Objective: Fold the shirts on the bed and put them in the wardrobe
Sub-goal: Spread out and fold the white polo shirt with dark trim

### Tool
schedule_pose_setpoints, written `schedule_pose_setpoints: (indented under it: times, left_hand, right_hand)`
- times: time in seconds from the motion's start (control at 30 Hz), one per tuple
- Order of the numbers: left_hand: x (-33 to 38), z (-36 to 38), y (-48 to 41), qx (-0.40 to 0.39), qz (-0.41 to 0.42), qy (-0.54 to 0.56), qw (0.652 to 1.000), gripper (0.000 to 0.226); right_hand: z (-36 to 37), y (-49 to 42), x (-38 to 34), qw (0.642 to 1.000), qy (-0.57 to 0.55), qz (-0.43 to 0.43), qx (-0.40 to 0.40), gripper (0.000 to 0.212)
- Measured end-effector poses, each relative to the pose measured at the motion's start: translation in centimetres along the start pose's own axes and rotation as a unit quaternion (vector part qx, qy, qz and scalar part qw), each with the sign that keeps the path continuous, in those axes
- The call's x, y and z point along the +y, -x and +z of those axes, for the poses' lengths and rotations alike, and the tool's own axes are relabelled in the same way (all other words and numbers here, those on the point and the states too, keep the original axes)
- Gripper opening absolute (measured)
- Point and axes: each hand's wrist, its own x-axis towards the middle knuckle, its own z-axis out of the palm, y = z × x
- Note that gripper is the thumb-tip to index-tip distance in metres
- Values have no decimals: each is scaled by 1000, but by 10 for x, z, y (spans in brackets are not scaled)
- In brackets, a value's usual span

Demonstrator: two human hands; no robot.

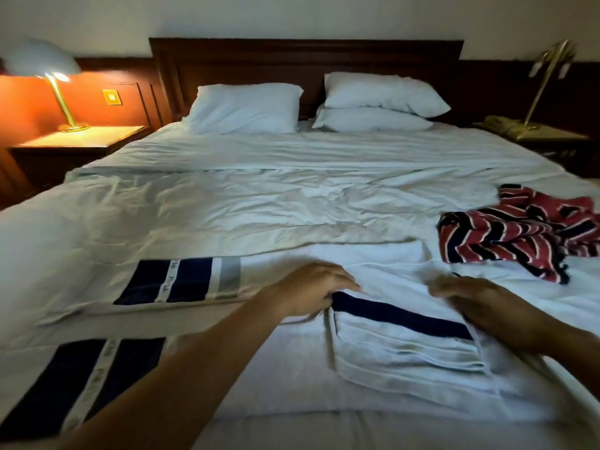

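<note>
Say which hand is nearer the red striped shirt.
Right. The right hand lies just short of the red striped shirt; the left hand is farther left, on the white shirt.

White shirt [406,345], navy band, partly folded flat at near edge of bed [259,196]; navy-blocked sleeves [181,280], apparently its own, spread left. Red striped shirt [519,235] crumpled at right.
</note>
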Motion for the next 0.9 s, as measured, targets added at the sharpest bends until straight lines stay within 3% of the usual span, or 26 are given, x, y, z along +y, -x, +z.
schedule_pose_setpoints:
  times: [0.2, 0.3, 0.33, 0.4, 0.47, 0.53, 0.6, 0.67, 0.7, 0.8, 0.83, 0.87, 0.9]
  left_hand:
    - [-1, -3, -10, -1, 13, 10, 1000, 32]
    - [-4, 3, -14, 25, -46, 87, 995, 10]
    - [-3, 4, -16, 42, -80, 137, 986, 15]
    - [2, 1, -25, 74, -158, 274, 946, 22]
    - [2, -3, -33, 98, -258, 376, 884, 31]
    - [-4, -3, -42, 93, -347, 457, 814, 34]
    - [-17, 2, -50, 88, -392, 496, 770, 42]
    - [-31, 9, -56, 66, -385, 508, 768, 63]
    - [-29, 8, -56, 44, -373, 504, 778, 63]
    - [-23, 3, -57, 33, -336, 463, 819, 37]
    - [-23, 4, -56, 54, -341, 453, 822, 17]
    - [-26, 7, -54, 81, -358, 451, 814, 10]
    - [-31, 9, -50, 84, -375, 445, 809, 22]
  right_hand:
    - [-11, -11, 27, 996, 44, -50, -57, 56]
    - [-11, -20, 16, 996, 3, -83, -34, 44]
    - [-9, -24, 12, 997, -49, -64, -19, 39]
    - [-7, -31, 3, 976, -215, -8, 9, 29]
    - [0, -46, 6, 940, -331, 64, 40, 19]
    - [9, -66, 17, 921, -335, 182, 82, 22]
    - [16, -83, 25, 891, -328, 303, 86, 32]
    - [19, -97, 26, 867, -331, 366, 67, 30]
    - [20, -101, 24, 860, -342, 374, 50, 27]
    - [21, -108, 22, 848, -378, 370, 45, 30]
    - [23, -108, 25, 850, -371, 370, 56, 30]
    - [26, -106, 27, 852, -358, 376, 63, 32]
    - [27, -103, 30, 853, -345, 386, 65, 35]
